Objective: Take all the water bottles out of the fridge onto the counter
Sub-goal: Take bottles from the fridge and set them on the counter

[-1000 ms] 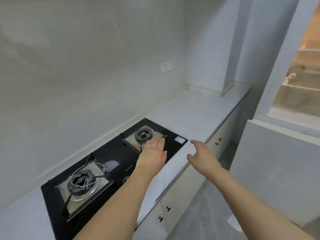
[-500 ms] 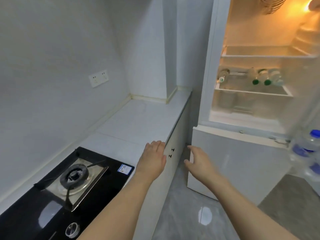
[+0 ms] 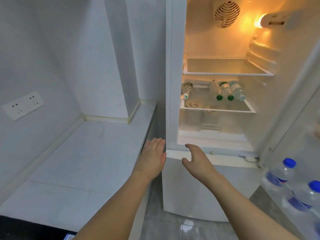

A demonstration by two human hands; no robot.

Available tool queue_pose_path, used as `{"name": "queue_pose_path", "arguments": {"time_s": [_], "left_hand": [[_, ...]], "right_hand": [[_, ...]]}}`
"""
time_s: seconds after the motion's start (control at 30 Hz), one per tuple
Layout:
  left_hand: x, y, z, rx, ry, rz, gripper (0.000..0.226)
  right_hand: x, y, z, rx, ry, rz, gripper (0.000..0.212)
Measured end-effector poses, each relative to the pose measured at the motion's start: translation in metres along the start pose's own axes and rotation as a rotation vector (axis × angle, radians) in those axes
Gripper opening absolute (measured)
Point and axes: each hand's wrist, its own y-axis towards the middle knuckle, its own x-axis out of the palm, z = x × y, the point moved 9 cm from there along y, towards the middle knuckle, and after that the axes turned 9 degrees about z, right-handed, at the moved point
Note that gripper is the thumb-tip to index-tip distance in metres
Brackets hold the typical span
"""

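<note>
Both hands, left (image 3: 154,155) and right (image 3: 197,159), hover flat-fingered, each grip empty, before the open fridge (image 3: 174,84); water bottles (image 3: 225,90) lie on its lower shelf (image 3: 218,110); surface (image 3: 90,153) left.

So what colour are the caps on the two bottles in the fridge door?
Blue, on both door bottles, seen in the head view.

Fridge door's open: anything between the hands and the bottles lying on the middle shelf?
Nothing visible. Both hands, left hand and right hand, are empty, low in front of the fridge. The bottles lie on the middle shelf near its front, caps outward. The upper shelf above looks bare.
</note>
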Motion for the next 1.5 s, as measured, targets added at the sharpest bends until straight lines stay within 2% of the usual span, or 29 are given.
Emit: {"name": "queue_pose_path", "arguments": {"time_s": [0.23,0.57,0.87,1.07,1.17,1.27,1.33,1.4,1.5], "left_hand": [[0.008,0.104,0.046,0.033,-0.221,0.085,0.047],[0.038,0.256,0.090,0.179,-0.300,0.153,0.041],[0.099,0.360,0.123,0.198,-0.299,0.060,0.044],[0.155,0.395,0.140,0.030,-0.364,-0.077,0.039],[0.188,0.405,0.131,-0.307,-0.588,-0.186,0.040],[0.212,0.411,0.132,-0.573,-0.822,-0.245,0.025],[0.220,0.417,0.135,-0.612,-0.816,-0.280,0.016],[0.231,0.421,0.137,-0.638,-0.802,-0.324,0.016],[0.245,0.420,0.138,-0.707,-0.802,-0.377,0.023]], "right_hand": [[-0.075,0.081,0.047,0.092,0.000,0.130,0.058],[-0.162,0.211,0.085,0.168,0.102,0.360,0.053],[-0.218,0.308,0.160,0.301,0.122,0.562,0.033],[-0.198,0.345,0.219,0.402,0.110,0.488,0.035],[-0.181,0.355,0.239,0.438,0.098,0.430,0.038],[-0.168,0.364,0.257,0.468,0.120,0.406,0.041],[-0.164,0.371,0.261,0.470,0.156,0.412,0.049],[-0.160,0.377,0.266,0.449,0.133,0.404,0.067],[-0.155,0.379,0.269,0.394,-0.057,0.394,0.074]]}}
